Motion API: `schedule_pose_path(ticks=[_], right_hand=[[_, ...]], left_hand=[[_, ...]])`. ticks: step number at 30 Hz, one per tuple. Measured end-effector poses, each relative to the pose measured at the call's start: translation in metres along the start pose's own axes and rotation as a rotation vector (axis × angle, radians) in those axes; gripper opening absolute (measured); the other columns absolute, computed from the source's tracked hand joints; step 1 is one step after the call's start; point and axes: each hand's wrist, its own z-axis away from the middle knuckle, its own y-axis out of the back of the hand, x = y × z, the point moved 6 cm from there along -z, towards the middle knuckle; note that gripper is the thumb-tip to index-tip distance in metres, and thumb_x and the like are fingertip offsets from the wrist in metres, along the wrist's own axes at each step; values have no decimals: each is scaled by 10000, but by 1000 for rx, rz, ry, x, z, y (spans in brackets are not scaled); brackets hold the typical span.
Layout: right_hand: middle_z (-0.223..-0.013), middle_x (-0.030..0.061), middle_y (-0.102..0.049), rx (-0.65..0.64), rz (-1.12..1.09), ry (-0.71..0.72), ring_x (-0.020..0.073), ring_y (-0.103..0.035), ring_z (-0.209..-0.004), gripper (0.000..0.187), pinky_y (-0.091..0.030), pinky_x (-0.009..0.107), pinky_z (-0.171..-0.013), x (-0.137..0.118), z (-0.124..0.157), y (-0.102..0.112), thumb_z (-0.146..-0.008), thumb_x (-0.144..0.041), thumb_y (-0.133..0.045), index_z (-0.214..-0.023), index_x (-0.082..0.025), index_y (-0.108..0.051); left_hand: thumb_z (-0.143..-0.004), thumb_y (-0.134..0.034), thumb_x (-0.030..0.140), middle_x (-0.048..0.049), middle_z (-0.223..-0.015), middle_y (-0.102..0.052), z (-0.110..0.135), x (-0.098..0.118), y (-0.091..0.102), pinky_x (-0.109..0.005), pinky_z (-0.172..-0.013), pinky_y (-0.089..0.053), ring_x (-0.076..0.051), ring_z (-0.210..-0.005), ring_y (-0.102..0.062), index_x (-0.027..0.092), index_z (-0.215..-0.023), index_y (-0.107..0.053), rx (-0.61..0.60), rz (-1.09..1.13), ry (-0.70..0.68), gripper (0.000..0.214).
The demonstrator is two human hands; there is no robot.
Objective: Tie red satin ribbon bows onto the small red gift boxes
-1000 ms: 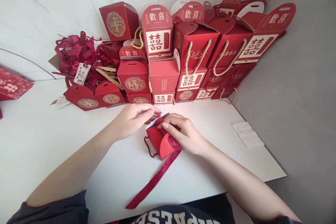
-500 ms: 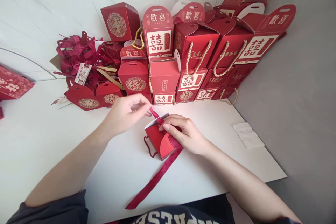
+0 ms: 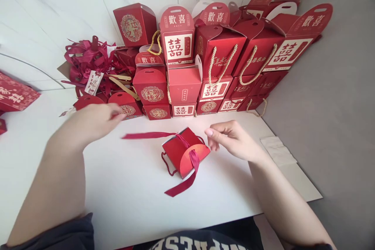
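Observation:
A small red gift box [image 3: 176,152] lies tilted on the white table, with a rounded flap facing me and a dark red cord handle [image 3: 168,166] at its left side. A crimson ribbon [image 3: 182,140] runs through its top. One ribbon tail stretches left along the table and the other hangs over the flap toward me. My left hand [image 3: 88,123], slightly blurred, hovers left of the box, fingers loosely bent and thumb apart, holding nothing. Just right of the box, my right hand [image 3: 230,136] is off it, its fingers half curled with nothing visible in them.
Stacks of red gift boxes [image 3: 184,86] with gold cord handles line the back wall. A heap of crimson ribbons [image 3: 84,58] tops boxes at back left. A folded white tissue [image 3: 278,150] lies at the right edge, and a red patterned box [image 3: 17,93] stands far left.
Both hands have let go of the ribbon and moved apart, left hand leftward, right hand rightward off the box. The far ribbon tail now lies to the left; the near tail hangs shorter.

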Motion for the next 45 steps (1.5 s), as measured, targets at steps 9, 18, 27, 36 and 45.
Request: schedule_pose_path(ticks=[9,18,27,36,45], right_hand=[[-878,51,-662,-31,679,163,199,-607,-773,328,-460,323,-699,-34,17,-26,-871,-508,-629,-940,-194,-564],[-1161,143,-576,33,920,178,227,-625,-808,375,-529,346,-668,-24,17,-61,-779,-20,-463,-1129,-151,-485],[-1072,58,-618,61,553,162,166,-639,-812,231,-518,303,-730,-16,2,-30,-898,-91,-470,-1093,-214,-476],[-807,106,-682,-39,1146,168,225,-642,-671,179,-358,316,-555,-53,-31,-45,-928,-137,-459,-826,-151,-606],[-942,132,-685,-155,1210,63,244,-668,-664,103,-342,320,-488,-54,-33,-53,-835,-106,-563,-920,-147,-604]], left_hand=[[-840,-612,332,-17,-1090,-694,17,97,-61,-252,-888,-490,-184,-1011,-644,270,-1219,-604,-366,199,-515,385],[-831,-521,199,5,-861,-626,27,92,-67,-235,-671,-468,-144,-755,-598,246,-1102,-573,-324,151,-434,280],[-827,-605,413,11,-728,-561,17,72,-67,-217,-513,-378,-118,-590,-494,206,-938,-562,-587,294,-281,238],[-807,-587,379,2,-799,-621,19,78,-63,-231,-566,-372,-133,-643,-528,201,-759,-586,-450,185,-364,184],[-705,-715,392,45,-723,-573,17,64,-58,-207,-492,-328,-99,-535,-451,223,-932,-547,-579,262,-277,329]])
